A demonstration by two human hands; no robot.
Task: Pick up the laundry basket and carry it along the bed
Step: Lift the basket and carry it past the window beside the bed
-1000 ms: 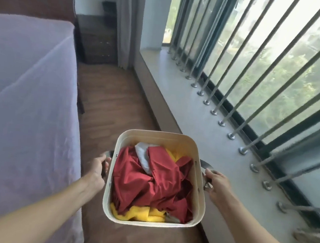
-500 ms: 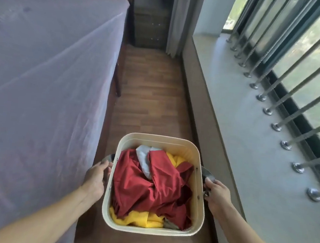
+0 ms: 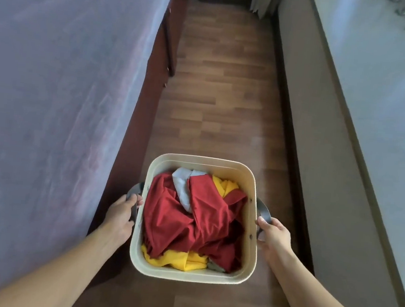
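We've got the cream square plastic laundry basket (image 3: 192, 276) w/ red and yellow clothes, held above the wood floor (image 3: 226, 94). Left hand (image 3: 120, 216) and right hand (image 3: 273, 236) each grip a grey handle. Risk: clipping the purple bed's edge (image 3: 138, 94), tilting the basket.

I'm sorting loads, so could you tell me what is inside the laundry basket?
The laundry basket holds a crumpled red garment on top, yellow cloth and a pale grey piece. Anything beneath is covered.
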